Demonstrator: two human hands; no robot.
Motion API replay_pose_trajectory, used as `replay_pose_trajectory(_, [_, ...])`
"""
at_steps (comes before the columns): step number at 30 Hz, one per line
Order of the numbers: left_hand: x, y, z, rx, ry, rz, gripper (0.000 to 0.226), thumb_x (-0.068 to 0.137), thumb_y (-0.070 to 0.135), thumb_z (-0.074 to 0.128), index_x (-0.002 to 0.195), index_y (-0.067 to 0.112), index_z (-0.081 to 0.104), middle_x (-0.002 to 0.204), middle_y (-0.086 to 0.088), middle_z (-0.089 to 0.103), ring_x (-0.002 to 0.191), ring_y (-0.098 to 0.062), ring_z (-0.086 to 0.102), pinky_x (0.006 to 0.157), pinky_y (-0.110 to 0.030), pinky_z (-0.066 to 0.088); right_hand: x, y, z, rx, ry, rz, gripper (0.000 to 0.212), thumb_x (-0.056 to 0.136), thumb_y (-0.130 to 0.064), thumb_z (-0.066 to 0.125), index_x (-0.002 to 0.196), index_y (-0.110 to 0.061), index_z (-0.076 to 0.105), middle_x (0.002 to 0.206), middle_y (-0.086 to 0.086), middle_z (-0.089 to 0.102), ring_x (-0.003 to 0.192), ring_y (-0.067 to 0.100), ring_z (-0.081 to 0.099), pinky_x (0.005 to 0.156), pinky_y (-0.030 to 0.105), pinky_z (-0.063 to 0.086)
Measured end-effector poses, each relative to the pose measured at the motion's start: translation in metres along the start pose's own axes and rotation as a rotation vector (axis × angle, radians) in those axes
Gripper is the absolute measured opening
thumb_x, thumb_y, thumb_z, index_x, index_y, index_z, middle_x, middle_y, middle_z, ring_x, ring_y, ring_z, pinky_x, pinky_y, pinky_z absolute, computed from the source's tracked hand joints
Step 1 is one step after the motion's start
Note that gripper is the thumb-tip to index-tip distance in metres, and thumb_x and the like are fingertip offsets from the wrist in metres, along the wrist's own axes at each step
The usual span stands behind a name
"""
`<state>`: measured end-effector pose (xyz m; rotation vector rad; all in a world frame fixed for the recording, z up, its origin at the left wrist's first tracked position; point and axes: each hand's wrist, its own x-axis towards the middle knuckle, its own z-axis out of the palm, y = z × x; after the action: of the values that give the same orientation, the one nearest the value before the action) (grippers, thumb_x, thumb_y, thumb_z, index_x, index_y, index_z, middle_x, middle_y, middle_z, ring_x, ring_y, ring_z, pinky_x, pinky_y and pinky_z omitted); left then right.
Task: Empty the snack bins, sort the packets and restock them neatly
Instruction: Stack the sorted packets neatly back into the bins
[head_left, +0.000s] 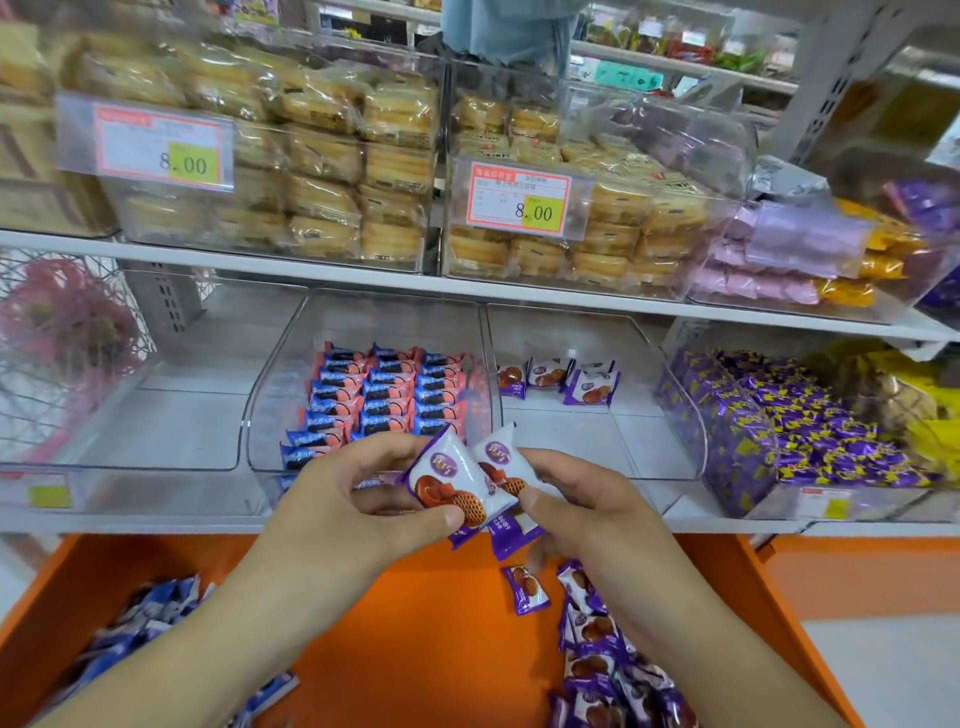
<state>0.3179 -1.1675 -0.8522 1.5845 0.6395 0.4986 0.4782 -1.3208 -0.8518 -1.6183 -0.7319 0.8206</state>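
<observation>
Left hand (343, 499) pinched one purple-and-white waffle packet (457, 486), right hand (576, 514) pinched another (501, 460) — both just in front of the clear plastic bin (597, 436). Best placed upright beside the three packets (558, 379) at its back — faces forward, rows tight.

Upper shelf (311, 270) — 2 price tags (517, 200), both 8.00; pink flowers (62, 332) far left.

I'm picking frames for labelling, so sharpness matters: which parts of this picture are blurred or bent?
Head view: the left price tag and top-left edge are smeared; the shelf edge bows from wide-angle distortion; the packets in both hands are sharp.
</observation>
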Motion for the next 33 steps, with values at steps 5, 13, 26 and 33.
replay_pose_trajectory(5, [-0.006,-0.001,0.008,0.069,-0.034,0.028,0.051,0.066,0.009,0.095,0.107,0.032,0.073,0.096,0.001,0.080,0.080,-0.020,0.077,0.078,-0.029,0.063,-0.004,-0.005,0.004,-0.073,-0.092,-0.046,0.023,0.101,-0.030,0.066,0.115,-0.045,0.076,0.113,-0.007,0.078,0.094,0.017,0.073,0.092,0.043,0.062])
replay_pose_trajectory(13, [-0.003,-0.006,0.018,0.094,-0.043,0.042,0.056,0.068,0.007,0.094,0.111,0.031,0.069,0.101,0.012,0.073,0.078,-0.020,0.077,0.076,-0.026,0.063,-0.004,0.000,0.005,-0.204,0.004,-0.085,0.033,0.095,-0.032,0.076,0.126,-0.040,0.070,0.116,-0.017,0.075,0.110,0.008,0.072,0.097,0.043,0.060])
replay_pose_trajectory(26, [0.021,-0.006,0.032,0.096,-0.069,0.102,0.047,0.079,0.021,0.087,0.120,0.034,0.069,0.103,0.023,0.075,0.097,-0.001,0.072,0.081,-0.011,0.054,0.004,-0.002,-0.016,-0.235,-0.016,-0.127,0.033,0.091,-0.031,0.081,0.122,-0.039,0.071,0.110,-0.009,0.077,0.102,0.014,0.074,0.093,0.043,0.062])
replay_pose_trajectory(33, [0.084,-0.018,0.038,0.666,-0.146,0.325,0.069,0.096,0.048,0.064,0.155,0.053,0.028,0.159,0.038,0.024,0.142,0.015,0.026,0.110,0.003,0.013,0.077,-0.003,-0.077,-0.485,0.215,-0.137,0.034,0.079,-0.036,0.088,0.109,-0.035,0.071,0.099,-0.018,0.074,0.080,0.002,0.072,0.072,0.018,0.055])
